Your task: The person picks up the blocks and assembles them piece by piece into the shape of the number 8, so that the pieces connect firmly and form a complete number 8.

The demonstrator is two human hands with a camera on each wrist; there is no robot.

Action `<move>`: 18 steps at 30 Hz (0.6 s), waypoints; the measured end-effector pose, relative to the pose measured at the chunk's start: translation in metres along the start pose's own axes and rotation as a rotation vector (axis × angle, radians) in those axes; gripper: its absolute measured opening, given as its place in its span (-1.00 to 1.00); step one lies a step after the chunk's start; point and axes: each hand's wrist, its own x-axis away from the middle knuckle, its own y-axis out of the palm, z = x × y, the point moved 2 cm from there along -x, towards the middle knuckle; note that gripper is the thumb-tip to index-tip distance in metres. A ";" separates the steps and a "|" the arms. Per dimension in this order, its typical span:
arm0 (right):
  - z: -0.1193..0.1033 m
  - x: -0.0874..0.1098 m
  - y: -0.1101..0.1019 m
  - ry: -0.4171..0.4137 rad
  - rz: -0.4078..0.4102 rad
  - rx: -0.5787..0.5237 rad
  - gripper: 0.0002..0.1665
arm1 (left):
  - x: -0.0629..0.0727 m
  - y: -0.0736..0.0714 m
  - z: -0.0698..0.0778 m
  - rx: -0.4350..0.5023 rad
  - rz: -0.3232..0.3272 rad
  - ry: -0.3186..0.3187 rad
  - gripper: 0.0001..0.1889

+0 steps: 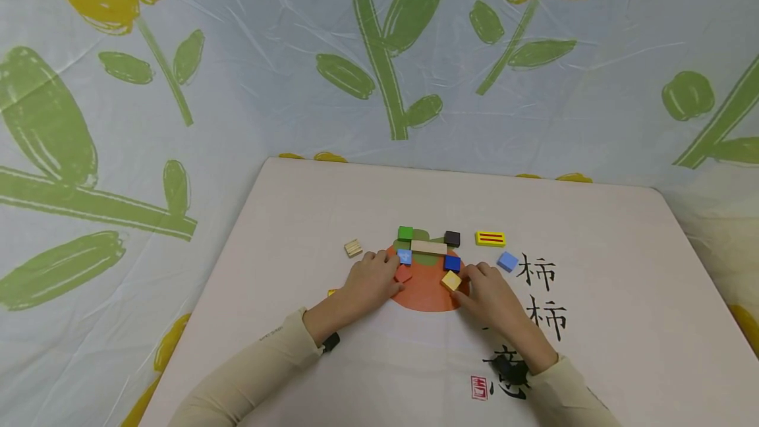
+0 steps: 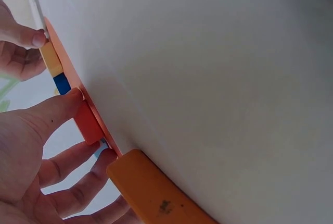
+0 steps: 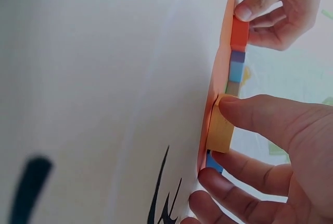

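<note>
Cream sleeves (image 1: 261,364) slant inward; the part-closed left hand (image 1: 370,279) pinches a red block (image 1: 403,273), the right likewise a yellow block (image 1: 451,281), both between the hands (image 1: 491,292); square them without nudging the dark-blue block (image 1: 452,263).

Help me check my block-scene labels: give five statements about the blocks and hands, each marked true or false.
1. The right hand pinches a plain yellow rectangular block. True.
2. The left hand holds nothing. False: it pinches a red block.
3. In the head view, a light-blue square-faced block lies between the green cube and the red block. True.
4. In the head view, the yellow, red-striped oblong block lies left of the black cube. False: it lies to the right.
5. Both hands grip the long tan bar. False: neither does.
</note>
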 end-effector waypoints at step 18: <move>-0.002 -0.001 0.002 0.026 -0.015 0.033 -0.58 | -0.001 0.003 -0.005 0.041 -0.074 -0.030 -0.44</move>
